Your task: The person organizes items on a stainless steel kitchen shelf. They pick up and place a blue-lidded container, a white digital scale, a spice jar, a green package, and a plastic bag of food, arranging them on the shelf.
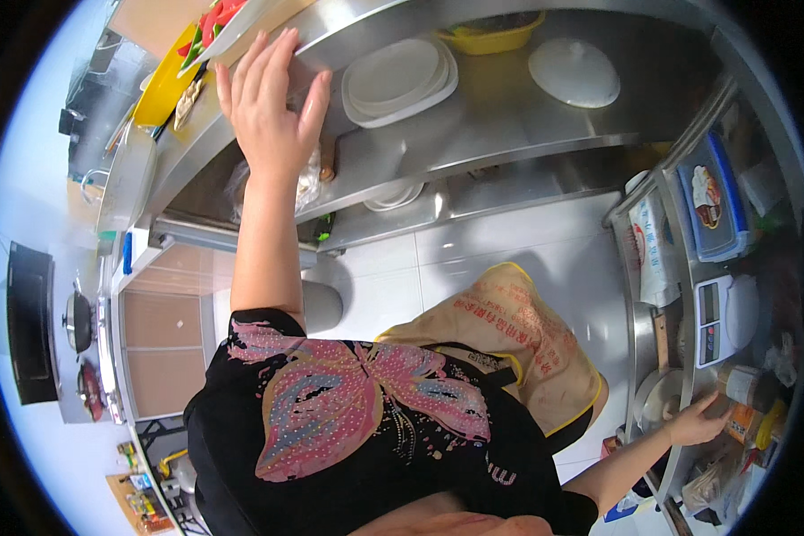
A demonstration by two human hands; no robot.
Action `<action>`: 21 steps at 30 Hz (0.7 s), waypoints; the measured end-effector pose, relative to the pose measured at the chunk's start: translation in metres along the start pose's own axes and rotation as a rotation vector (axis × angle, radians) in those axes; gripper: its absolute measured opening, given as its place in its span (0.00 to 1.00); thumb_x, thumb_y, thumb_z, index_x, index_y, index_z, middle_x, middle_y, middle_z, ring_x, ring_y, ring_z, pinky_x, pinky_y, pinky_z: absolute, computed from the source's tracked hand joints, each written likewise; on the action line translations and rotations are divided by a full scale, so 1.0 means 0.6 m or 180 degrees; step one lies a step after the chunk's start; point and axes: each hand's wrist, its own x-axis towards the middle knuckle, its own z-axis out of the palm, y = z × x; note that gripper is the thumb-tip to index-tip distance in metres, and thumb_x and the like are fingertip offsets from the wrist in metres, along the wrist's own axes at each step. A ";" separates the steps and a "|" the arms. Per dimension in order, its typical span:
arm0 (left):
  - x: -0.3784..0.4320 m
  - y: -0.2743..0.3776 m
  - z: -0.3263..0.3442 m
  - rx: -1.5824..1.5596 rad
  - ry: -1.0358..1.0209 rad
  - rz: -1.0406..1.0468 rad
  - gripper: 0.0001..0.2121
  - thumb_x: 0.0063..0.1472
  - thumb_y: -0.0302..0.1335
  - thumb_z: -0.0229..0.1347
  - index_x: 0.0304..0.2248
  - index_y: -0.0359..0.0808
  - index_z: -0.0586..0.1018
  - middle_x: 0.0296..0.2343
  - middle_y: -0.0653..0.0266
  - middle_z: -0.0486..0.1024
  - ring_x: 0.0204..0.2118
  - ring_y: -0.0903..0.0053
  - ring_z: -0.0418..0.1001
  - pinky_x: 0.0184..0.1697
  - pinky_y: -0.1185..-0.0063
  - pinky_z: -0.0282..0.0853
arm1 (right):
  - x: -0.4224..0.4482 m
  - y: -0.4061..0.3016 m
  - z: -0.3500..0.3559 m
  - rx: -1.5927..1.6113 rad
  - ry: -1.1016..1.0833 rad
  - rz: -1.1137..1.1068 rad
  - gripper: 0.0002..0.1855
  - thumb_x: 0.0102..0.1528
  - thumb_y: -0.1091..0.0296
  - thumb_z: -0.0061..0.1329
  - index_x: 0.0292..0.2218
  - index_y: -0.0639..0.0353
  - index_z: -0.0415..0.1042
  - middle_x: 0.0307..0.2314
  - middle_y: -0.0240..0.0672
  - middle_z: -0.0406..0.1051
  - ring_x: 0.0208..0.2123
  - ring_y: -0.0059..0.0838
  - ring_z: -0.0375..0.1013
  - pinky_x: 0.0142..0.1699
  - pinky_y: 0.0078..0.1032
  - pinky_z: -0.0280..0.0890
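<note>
My left hand (271, 100) is raised with its fingers spread at the front edge of the steel counter, near a white plate (231, 33) of cut red and green peppers and a yellow tray (164, 90). Nothing is held in it. On the right, my right hand (700, 422) reaches over the shelf rack beside a lidded jar (747, 386) and an orange box (744, 423). Its fingers are slightly bent, and whether they touch the jar or the box I cannot tell. A white kitchen scale (717, 321) sits on the same shelf.
Stacked white plates (402, 80), a yellow basket (492, 40) and a white lid (574, 72) lie on the steel shelf ahead. A blue-rimmed plastic container (713, 201) rests on the right rack. A grey bin (323, 306) stands on the tiled floor, below my left arm.
</note>
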 end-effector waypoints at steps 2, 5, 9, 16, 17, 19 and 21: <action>-0.002 0.006 0.017 -0.0126 0.0144 0.0036 0.22 0.56 0.38 0.63 0.50 0.44 0.79 0.48 0.64 0.78 0.59 0.68 0.69 0.67 0.60 0.44 | 0.000 -0.002 -0.010 -0.0051 -0.0003 -0.0118 0.29 0.58 0.47 0.57 0.52 0.59 0.73 0.46 0.42 0.75 0.47 0.44 0.74 0.52 0.38 0.68; -0.010 0.000 0.013 0.0030 0.0175 0.0047 0.24 0.52 0.38 0.66 0.49 0.45 0.80 0.47 0.64 0.78 0.59 0.67 0.69 0.67 0.59 0.44 | 0.004 -0.017 -0.001 0.0048 -0.0065 -0.0282 0.29 0.58 0.47 0.58 0.52 0.59 0.73 0.47 0.42 0.75 0.47 0.44 0.74 0.52 0.37 0.68; -0.010 -0.013 0.029 0.0145 0.0267 0.0053 0.28 0.47 0.41 0.68 0.49 0.45 0.78 0.47 0.70 0.78 0.59 0.69 0.69 0.66 0.58 0.44 | 0.004 -0.010 0.005 -0.0093 0.0108 -0.0388 0.29 0.57 0.47 0.58 0.52 0.57 0.73 0.46 0.40 0.76 0.47 0.42 0.75 0.51 0.36 0.68; -0.013 -0.019 0.055 -0.0069 0.0400 -0.0250 0.24 0.44 0.37 0.69 0.43 0.41 0.81 0.35 0.64 0.78 0.40 0.66 0.72 0.51 0.67 0.61 | -0.009 0.032 0.037 -0.0207 0.0193 -0.0404 0.35 0.53 0.38 0.59 0.51 0.57 0.74 0.43 0.39 0.77 0.46 0.39 0.75 0.49 0.35 0.69; -0.016 -0.007 0.060 0.0244 0.0582 -0.0059 0.24 0.43 0.36 0.69 0.42 0.40 0.81 0.33 0.64 0.78 0.39 0.65 0.72 0.51 0.68 0.61 | -0.009 0.041 0.039 -0.0288 0.0130 -0.0420 0.35 0.53 0.38 0.59 0.51 0.57 0.74 0.43 0.39 0.77 0.46 0.38 0.75 0.49 0.35 0.70; -0.021 -0.014 0.072 0.0413 0.0655 -0.0051 0.25 0.43 0.37 0.69 0.42 0.38 0.81 0.32 0.64 0.78 0.39 0.64 0.72 0.53 0.66 0.60 | -0.008 0.044 0.047 -0.0396 0.0132 -0.0466 0.37 0.53 0.35 0.58 0.51 0.58 0.75 0.43 0.40 0.77 0.46 0.39 0.75 0.48 0.35 0.70; -0.026 -0.017 0.078 0.0554 0.0572 -0.0119 0.26 0.43 0.38 0.68 0.43 0.37 0.79 0.34 0.62 0.78 0.40 0.63 0.72 0.53 0.65 0.60 | -0.010 0.045 0.045 -0.0456 0.0090 -0.0475 0.39 0.53 0.33 0.56 0.51 0.59 0.75 0.45 0.42 0.77 0.47 0.40 0.76 0.48 0.36 0.71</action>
